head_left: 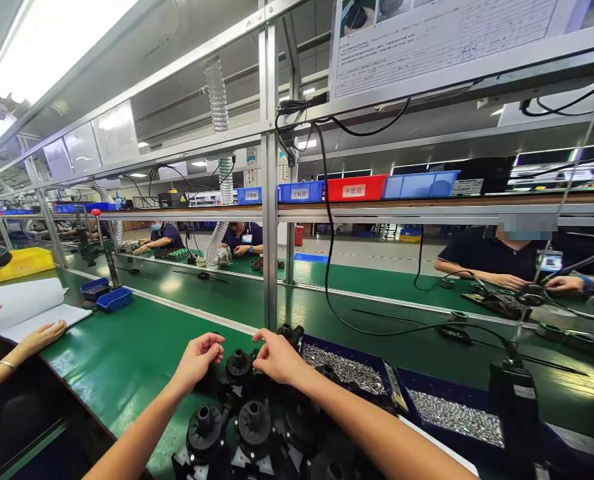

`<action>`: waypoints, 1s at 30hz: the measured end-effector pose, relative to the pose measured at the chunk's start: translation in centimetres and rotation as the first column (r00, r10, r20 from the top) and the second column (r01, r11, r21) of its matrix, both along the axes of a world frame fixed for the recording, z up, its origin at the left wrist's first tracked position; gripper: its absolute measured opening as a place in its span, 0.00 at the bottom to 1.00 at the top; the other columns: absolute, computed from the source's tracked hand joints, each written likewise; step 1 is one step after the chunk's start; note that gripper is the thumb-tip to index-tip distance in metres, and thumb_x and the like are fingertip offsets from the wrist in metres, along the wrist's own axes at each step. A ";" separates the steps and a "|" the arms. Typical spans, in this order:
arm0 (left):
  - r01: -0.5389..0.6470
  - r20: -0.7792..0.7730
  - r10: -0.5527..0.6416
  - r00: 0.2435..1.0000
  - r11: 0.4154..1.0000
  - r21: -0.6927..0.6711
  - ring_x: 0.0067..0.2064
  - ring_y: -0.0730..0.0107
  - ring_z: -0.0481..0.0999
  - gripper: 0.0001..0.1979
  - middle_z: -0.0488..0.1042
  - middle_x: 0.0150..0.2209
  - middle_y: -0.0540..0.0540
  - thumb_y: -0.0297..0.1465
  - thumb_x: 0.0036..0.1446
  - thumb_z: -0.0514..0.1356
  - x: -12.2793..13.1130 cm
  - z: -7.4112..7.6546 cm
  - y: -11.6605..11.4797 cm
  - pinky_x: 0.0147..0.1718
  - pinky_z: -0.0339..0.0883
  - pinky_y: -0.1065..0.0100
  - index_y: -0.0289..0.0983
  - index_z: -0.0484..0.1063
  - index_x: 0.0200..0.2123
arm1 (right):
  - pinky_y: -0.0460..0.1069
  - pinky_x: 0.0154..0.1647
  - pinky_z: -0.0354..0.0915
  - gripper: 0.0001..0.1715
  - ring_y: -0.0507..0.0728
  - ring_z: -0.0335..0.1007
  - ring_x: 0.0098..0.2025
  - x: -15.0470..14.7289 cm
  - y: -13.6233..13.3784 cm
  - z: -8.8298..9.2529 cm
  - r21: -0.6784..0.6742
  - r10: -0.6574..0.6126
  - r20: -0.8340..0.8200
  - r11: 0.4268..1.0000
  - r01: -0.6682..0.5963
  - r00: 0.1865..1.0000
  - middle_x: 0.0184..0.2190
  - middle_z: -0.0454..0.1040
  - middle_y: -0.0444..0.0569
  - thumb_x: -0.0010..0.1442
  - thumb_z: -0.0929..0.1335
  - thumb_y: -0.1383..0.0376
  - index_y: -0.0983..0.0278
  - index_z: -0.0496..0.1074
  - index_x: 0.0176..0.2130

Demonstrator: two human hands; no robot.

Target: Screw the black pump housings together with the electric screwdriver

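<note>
The green bench [127, 353] runs away from both hands, and a metal frame post [270, 267] rises from it just beyond the right hand [277, 359]. Below and nearer the body than the hands, a cluster of black housings [254, 420] stands packed together with their round spouts pointing up. To the right of the right hand, almost touching the wrist, is a dark tray [337, 347] of small silver screws. A second screw tray [407, 380] lies further right, and a black power screwdriver [514, 407] stands beyond it. Far to the left of the left hand [199, 357], a co-worker's hand [41, 337] rests on a white sheet [31, 303].

One black capped part [239, 365] stands upright directly between the two hands, its axis vertical. The right hand is the nearer: its bunched fingertips meet the part's right edge, though I cannot tell if they truly clamp it. The left hand hovers just beside the part's left side, fingers curled in with tips drawn together. Nothing is visibly held there.
</note>
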State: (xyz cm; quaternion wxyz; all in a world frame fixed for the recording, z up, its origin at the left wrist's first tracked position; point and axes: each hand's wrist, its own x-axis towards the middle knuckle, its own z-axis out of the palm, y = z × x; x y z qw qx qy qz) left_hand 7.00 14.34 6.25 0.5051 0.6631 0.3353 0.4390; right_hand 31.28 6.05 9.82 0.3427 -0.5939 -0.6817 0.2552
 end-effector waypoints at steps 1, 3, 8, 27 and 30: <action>-0.008 -0.005 0.008 1.000 1.000 0.005 0.34 0.63 0.79 0.32 0.81 0.33 0.45 0.58 0.47 0.76 0.0 -0.4 0.5 0.38 0.73 0.64 0.37 0.80 0.41 | 0.55 0.47 0.74 0.25 0.59 0.80 0.36 -0.1 0.3 -0.2 -0.006 0.006 0.055 1.000 -0.006 0.998 0.30 0.80 0.41 0.58 0.77 0.78 0.67 0.76 0.54; -0.013 -0.016 0.014 1.000 1.000 0.017 0.36 0.60 0.82 0.32 0.83 0.34 0.43 0.58 0.47 0.75 0.1 -1.2 1.0 0.39 0.75 0.62 0.37 0.78 0.40 | 0.58 0.52 0.76 0.21 0.60 0.81 0.39 -0.6 0.7 -0.5 -0.015 0.026 0.147 1.000 -0.024 0.989 0.33 0.80 0.43 0.65 0.79 0.71 0.67 0.76 0.56; -0.003 -0.027 0.005 1.000 0.999 0.048 0.41 0.56 0.84 0.28 0.85 0.39 0.39 0.57 0.53 0.72 0.1 -2.8 1.4 0.43 0.76 0.60 0.38 0.75 0.40 | 0.62 0.56 0.76 0.20 0.62 0.82 0.45 -1.7 1.4 -1.0 -0.017 0.048 0.297 0.999 -0.045 0.954 0.40 0.81 0.47 0.71 0.77 0.62 0.66 0.75 0.58; 0.037 -0.063 -0.020 0.998 0.958 0.286 0.36 0.61 0.77 0.18 0.82 0.33 0.43 0.45 0.63 0.65 0.7 -5.8 3.0 0.38 0.66 0.64 0.35 0.82 0.35 | 0.65 0.75 0.63 0.31 0.68 0.72 0.70 -3.0 3.4 -2.9 0.262 0.443 0.578 0.694 -0.670 0.685 0.56 0.85 0.57 0.65 0.76 0.76 0.58 0.78 0.64; 0.040 -0.089 -0.011 0.996 0.942 0.333 0.34 0.63 0.74 0.16 0.81 0.31 0.45 0.42 0.64 0.65 0.4 -5.8 3.0 0.37 0.63 0.65 0.36 0.83 0.33 | 0.65 0.76 0.63 0.34 0.67 0.73 0.70 -2.9 4.1 -3.3 0.260 0.442 0.607 0.675 -0.691 0.660 0.57 0.84 0.59 0.66 0.76 0.77 0.58 0.76 0.66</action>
